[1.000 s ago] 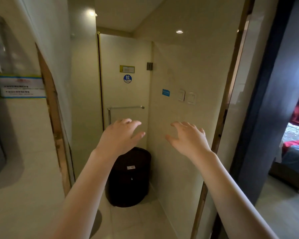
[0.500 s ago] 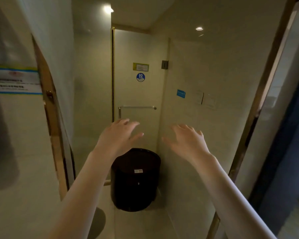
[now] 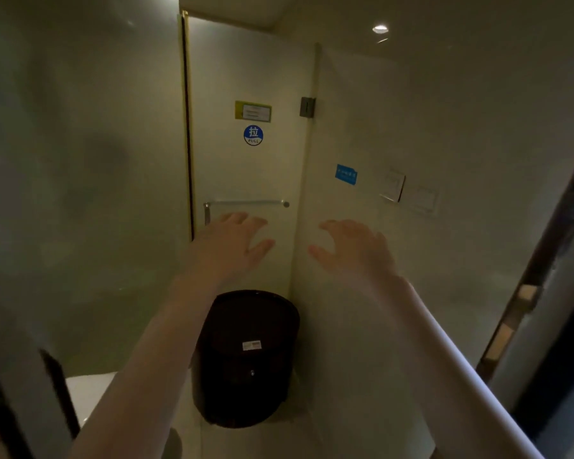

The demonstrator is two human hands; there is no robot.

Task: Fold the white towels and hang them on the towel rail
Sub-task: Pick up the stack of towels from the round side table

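A chrome towel rail [image 3: 246, 203] runs across a glass door straight ahead, with nothing hanging on it. My left hand [image 3: 227, 248] is stretched forward just below the rail, fingers spread and loosely bent, holding nothing. My right hand [image 3: 353, 248] is held out beside it to the right, also spread and empty, in front of the tiled wall. No white towel is in view.
A dark round bin [image 3: 246, 356] stands on the floor in the corner under my hands. The glass door [image 3: 249, 167] carries a blue PULL sticker [image 3: 253, 135] and a yellow label. Wall switches [image 3: 408, 190] are at right. A door frame [image 3: 524, 293] lies at far right.
The view has moved forward and turned left into the bathroom; the bedroom at right has dropped out of sight. Both hands stay outstretched and empty, now nearer the rail.
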